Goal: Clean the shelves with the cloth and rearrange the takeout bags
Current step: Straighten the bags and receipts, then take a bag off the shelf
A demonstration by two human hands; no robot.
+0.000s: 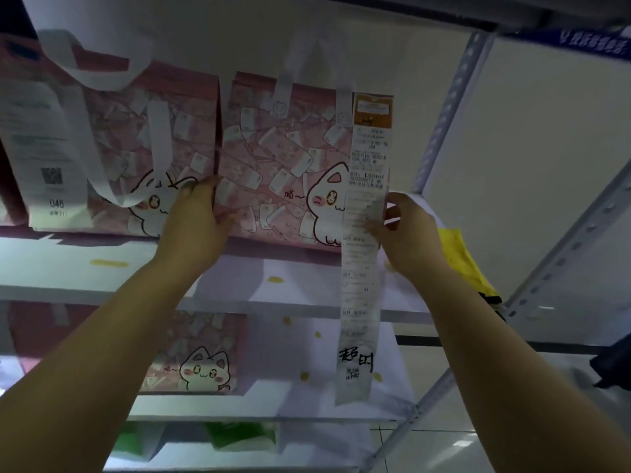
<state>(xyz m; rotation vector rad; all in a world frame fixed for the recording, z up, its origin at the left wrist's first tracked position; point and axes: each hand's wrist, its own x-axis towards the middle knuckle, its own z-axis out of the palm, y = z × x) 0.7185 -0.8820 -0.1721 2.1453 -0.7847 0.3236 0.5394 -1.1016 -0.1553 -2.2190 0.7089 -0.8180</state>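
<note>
Two pink cat-print bags sit side by side on the upper shelf (pixel 102 271), and the right-hand bag (pixel 283 172) is the one being handled. The left hand (pixel 191 223) is curled around its left edge, right in the gap where it meets the left-hand bag (pixel 136 131). The right hand (pixel 409 230) grips the opposite edge, fingers lying over a long receipt (pixel 362 285) that hangs from the top of the bag down past the shelf front. The bag is upright and its base is on the shelf.

Just behind the right hand, the yellow cloth (pixel 457 254) is bunched at the right end of the same shelf, near the metal upright (pixel 444 107). The left-hand bag has its own shorter receipt (pixel 44 141) marked 046. One shelf down stands a third cat bag (pixel 198 353), and below that there are some green bags (pixel 239 435), pretty blurry.
</note>
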